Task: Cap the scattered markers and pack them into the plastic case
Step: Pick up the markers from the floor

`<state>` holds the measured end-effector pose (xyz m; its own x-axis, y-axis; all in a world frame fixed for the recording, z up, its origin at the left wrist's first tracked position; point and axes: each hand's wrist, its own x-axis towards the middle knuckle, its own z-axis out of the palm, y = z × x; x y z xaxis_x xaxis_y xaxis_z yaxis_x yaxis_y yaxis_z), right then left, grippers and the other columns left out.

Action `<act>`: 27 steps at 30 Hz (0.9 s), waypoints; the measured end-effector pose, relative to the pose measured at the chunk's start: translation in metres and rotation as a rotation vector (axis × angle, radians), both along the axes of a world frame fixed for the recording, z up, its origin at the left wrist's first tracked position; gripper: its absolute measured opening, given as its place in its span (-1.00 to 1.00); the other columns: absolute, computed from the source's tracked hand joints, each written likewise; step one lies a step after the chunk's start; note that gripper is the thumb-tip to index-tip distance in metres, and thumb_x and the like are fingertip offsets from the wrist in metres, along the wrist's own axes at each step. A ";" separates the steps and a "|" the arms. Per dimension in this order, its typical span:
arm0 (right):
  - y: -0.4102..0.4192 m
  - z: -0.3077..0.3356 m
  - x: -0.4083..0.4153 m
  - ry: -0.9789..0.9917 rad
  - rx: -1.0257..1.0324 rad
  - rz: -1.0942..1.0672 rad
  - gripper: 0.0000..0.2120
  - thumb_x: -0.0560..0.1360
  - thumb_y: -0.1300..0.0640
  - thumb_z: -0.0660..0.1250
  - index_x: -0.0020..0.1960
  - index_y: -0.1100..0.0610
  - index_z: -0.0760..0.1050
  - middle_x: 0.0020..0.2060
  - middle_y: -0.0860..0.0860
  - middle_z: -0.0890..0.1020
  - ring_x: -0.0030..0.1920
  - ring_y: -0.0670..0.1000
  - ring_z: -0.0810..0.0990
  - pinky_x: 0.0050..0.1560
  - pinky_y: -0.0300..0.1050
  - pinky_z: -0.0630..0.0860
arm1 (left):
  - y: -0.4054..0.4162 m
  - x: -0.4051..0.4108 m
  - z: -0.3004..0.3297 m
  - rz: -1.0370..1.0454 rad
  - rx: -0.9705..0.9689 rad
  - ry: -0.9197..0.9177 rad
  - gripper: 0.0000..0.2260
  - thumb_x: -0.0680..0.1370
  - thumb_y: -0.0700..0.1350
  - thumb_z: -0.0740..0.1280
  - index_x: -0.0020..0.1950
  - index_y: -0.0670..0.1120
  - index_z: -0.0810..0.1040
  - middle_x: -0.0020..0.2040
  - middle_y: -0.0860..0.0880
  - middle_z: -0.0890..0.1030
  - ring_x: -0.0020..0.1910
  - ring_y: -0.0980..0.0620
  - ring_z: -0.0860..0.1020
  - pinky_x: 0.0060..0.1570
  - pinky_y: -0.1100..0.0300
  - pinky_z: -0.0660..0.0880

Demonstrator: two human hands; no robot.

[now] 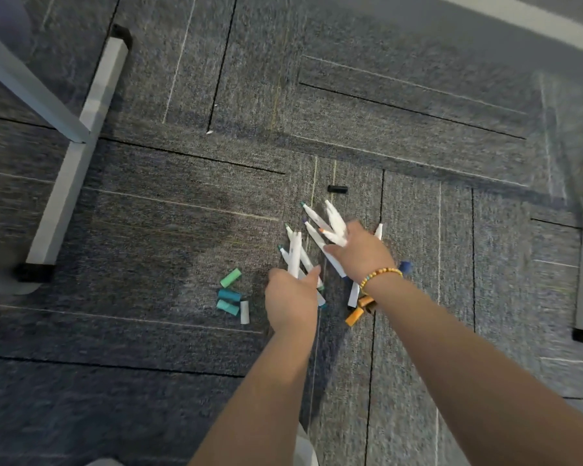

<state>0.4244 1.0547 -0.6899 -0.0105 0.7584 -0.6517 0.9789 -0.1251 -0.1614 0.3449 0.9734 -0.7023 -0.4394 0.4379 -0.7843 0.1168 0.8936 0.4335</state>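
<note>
Two bare forearms are reaching down from the camera toward the grey carpet-tile floor, where the work is lying. Using the loose black cap as the landmark, everything else is sitting on the near side of it.

The left hand is closing its fingers around a bundle of white-barrelled uncapped markers with green and teal tips, nearer the camera than the black cap and a little to its left. The right hand, wearing a yellow beaded bracelet, is pressing down with curled fingers on a fan of white uncapped markers just below the black cap; whether it is truly gripping them cannot be told through the blur.

Green and teal cylindrical caps and one white cap are lying well left of the left hand, and orange caps are lying under the right wrist.

Judging by this, the gathering step is in hand and capping is not yet begun. Next, each marker is likely needing its matching cap, tip colour to cap colour.

No plastic case is showing anywhere, so nothing is being packed and its contents cannot be judged.
</note>
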 end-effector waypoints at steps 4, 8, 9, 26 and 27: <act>0.005 0.002 0.001 -0.044 0.004 0.125 -0.43 0.57 -0.08 0.21 0.42 0.24 0.19 0.10 0.18 0.59 0.09 0.19 0.57 0.15 0.09 0.47 | 0.016 0.002 -0.009 -0.096 -0.005 0.076 -0.56 0.51 0.07 0.36 0.14 -0.25 0.37 -0.01 -0.19 0.60 -0.09 -0.17 0.62 -0.30 0.09 0.48; 0.009 -0.002 0.002 -0.066 -0.010 0.186 -0.42 0.57 -0.08 0.20 0.43 0.26 0.19 0.07 0.16 0.60 0.07 0.17 0.58 0.10 0.06 0.49 | 0.016 -0.006 -0.014 -0.269 -0.021 0.179 -0.72 0.55 -0.05 0.27 0.12 -0.24 0.41 -0.11 -0.14 0.60 -0.20 -0.12 0.61 -0.30 0.11 0.52; 0.009 -0.003 0.001 -0.079 -0.011 0.199 -0.41 0.58 -0.07 0.19 0.45 0.27 0.16 0.08 0.16 0.60 0.07 0.17 0.58 0.07 0.05 0.51 | 0.014 -0.011 -0.014 -0.315 -0.027 0.200 -0.74 0.55 -0.04 0.27 0.09 -0.22 0.45 -0.19 -0.08 0.57 -0.30 -0.05 0.57 -0.40 0.17 0.47; -0.017 -0.009 -0.012 -0.091 0.014 0.026 -0.68 0.54 0.05 0.22 0.23 0.19 0.37 -0.02 0.08 0.55 -0.05 0.12 0.60 -0.15 -0.05 0.50 | 0.016 -0.040 -0.009 -0.653 0.022 0.470 -0.72 0.58 -0.05 0.20 0.17 -0.22 0.38 0.10 -0.16 0.47 -0.02 -0.13 0.53 -0.25 0.11 0.37; -0.019 -0.008 -0.010 -0.070 0.038 0.016 -0.71 0.55 0.04 0.21 0.20 0.17 0.36 -0.13 0.05 0.55 -0.10 0.11 0.59 -0.19 -0.06 0.50 | 0.016 -0.040 -0.009 -0.629 0.037 0.465 -0.70 0.58 -0.04 0.20 0.18 -0.23 0.38 0.10 -0.16 0.47 -0.02 -0.13 0.52 -0.25 0.11 0.37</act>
